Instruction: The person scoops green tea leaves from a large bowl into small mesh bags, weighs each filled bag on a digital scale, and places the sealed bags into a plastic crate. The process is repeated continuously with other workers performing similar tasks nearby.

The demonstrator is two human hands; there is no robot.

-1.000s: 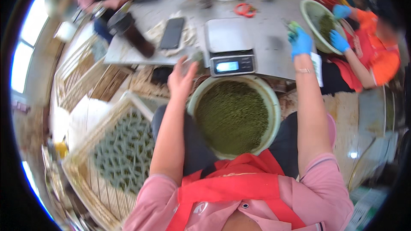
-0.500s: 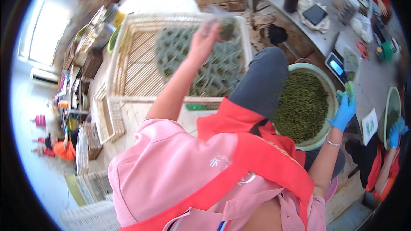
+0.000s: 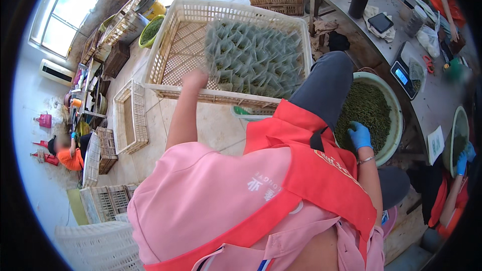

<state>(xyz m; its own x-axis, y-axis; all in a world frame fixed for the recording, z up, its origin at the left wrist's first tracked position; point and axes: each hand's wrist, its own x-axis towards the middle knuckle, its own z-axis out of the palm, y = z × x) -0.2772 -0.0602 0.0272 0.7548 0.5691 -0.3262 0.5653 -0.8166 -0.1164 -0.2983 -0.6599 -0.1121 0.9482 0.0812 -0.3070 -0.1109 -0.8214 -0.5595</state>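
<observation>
A large white slatted crate [image 3: 170, 50] of small grey-green packets [image 3: 256, 57] lies just beyond the left hand [image 3: 195, 78], whose blurred grip, holding a packet half a second ago, cannot be told now. The blue-gloved right hand [image 3: 359, 134], fingers loosely together, has dropped onto green leaves in the basin [image 3: 396, 115].

Pale tiled floor [image 3: 221, 130]. Bright window [image 3: 63, 12] at upper left supplies daylight. Grey table [image 3: 442, 105] along the right; stacked wicker trays [image 3: 105, 145] at left.
</observation>
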